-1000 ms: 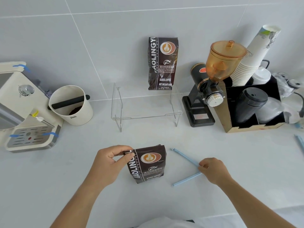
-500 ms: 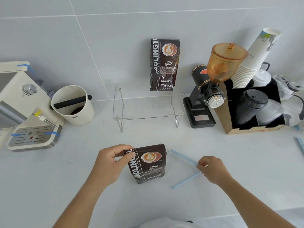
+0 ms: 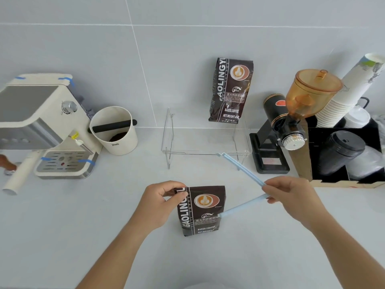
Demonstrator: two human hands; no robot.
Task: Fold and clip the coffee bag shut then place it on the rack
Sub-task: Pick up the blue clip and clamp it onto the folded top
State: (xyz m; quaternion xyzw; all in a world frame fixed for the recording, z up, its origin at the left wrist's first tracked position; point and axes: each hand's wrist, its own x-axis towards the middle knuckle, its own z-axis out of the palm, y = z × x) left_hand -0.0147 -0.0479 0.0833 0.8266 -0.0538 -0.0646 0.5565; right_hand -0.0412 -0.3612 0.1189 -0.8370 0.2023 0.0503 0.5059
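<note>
The left hand is pinching the folded top corner of the coffee bag, standing in front of the rack. The right hand is gripping the open clip beside the bag. Clipping is in hand; next, the clip arms likely need to straddle the fold.

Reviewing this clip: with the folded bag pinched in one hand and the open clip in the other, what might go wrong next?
1. The left hand pinches only the coffee bag at its top corner; the fold may spring open.
2. The blue clip, held at its hinge by the right hand, may slide on askew.
3. A second bag already stands on the clear rack and could be toppled.
</note>
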